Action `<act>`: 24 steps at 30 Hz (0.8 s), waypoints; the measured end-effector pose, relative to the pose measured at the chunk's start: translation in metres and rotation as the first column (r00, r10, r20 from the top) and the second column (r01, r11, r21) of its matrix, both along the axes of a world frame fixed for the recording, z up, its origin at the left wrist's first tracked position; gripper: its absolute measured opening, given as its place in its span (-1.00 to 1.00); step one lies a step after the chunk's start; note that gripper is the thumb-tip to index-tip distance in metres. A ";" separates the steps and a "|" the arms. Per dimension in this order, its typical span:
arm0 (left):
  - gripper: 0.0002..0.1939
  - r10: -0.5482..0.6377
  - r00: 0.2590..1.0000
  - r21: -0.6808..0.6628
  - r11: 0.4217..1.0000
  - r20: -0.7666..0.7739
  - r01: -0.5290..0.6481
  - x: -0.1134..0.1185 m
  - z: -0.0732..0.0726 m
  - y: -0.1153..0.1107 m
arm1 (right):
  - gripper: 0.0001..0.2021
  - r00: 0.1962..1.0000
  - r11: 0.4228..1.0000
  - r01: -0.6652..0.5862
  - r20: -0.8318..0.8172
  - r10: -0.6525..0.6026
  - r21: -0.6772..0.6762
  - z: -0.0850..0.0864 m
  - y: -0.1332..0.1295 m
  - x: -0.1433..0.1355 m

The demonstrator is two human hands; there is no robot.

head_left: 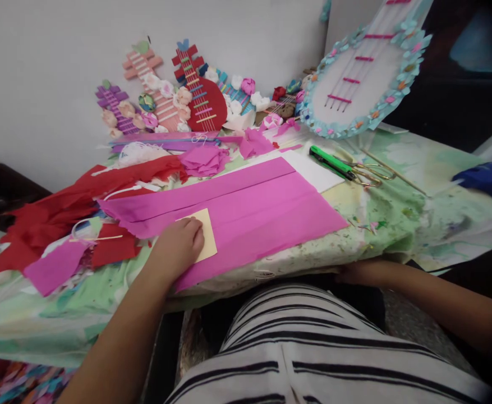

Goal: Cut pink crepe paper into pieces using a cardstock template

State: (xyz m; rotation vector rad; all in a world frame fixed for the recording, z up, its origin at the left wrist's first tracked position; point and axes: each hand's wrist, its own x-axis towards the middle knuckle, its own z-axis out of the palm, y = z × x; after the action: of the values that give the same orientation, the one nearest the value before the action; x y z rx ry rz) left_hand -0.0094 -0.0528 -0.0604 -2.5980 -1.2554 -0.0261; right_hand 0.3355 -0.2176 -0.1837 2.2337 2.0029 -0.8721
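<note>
Pink paper (271, 219) lies wide and flat in the middle of the frame, with a long line near its far side that looks like a fold. On its lower left part sits a small yellow card (210, 235). The left hand (182, 241) is on the card with its fingers curled in. I can't tell if it pinches the card or just presses it down. The right hand (361, 273) is by the table edge, right of the striped shirt (288, 331). Its fingers are hard to see, so I can't tell how bent they are or if they hold anything.

I think work on this sheet has only just begun. It is laid out and the card is on it, but no cut shows around the card. The cutter (332, 161) and scissors (369, 175) lie right of centre, away from both hands. At the left, a pink piece (56, 266) and a red piece (113, 245) look already cut. Up top, paper guitars (207, 106) look all done.
</note>
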 end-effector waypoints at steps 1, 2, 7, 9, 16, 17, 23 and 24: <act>-0.74 -0.001 1.000 0.002 1.000 0.003 0.001 0.000 0.000 0.000 | -0.68 1.000 0.996 0.009 -0.026 -0.012 -0.086 0.004 -0.001 0.000; -0.74 -0.001 1.000 0.003 1.000 0.004 0.001 -0.001 -0.001 0.001 | -0.70 0.999 0.988 0.011 -0.048 -0.018 -0.151 0.008 -0.002 0.001; -0.75 -0.006 1.000 -0.014 1.000 -0.006 0.005 -0.002 -0.001 0.003 | -0.53 0.997 0.998 0.056 -0.046 -0.057 -0.011 0.023 -0.007 0.005; -0.75 -0.011 1.000 -0.021 1.000 -0.004 0.011 -0.002 -0.001 0.003 | -0.45 0.994 0.992 0.095 -0.067 -0.090 0.078 0.021 -0.007 0.010; -0.74 0.008 1.000 -0.030 1.000 0.020 -0.008 -0.002 -0.001 0.002 | -0.52 0.977 0.896 0.211 -0.057 -0.206 0.391 0.007 0.005 -0.002; -0.74 0.007 1.000 -0.024 1.000 0.028 -0.006 -0.002 -0.001 0.002 | -0.58 0.976 0.870 0.215 -0.057 -0.213 0.444 0.005 0.005 -0.011; -0.73 0.009 1.000 -0.022 1.000 0.005 -0.009 -0.002 -0.002 0.003 | -0.64 0.987 0.935 0.044 -0.161 0.014 0.351 -0.019 -0.016 -0.059; -0.72 0.011 1.000 -0.018 1.000 0.010 -0.011 -0.003 -0.002 0.003 | -0.64 0.980 0.936 0.015 -0.189 0.055 0.352 -0.022 -0.019 -0.061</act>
State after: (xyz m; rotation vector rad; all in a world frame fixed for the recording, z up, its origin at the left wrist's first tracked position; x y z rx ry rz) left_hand -0.0120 -0.0501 -0.0625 -2.6096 -1.2798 -0.0262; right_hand 0.2742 -0.2365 -0.2057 2.3762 2.4408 -0.8159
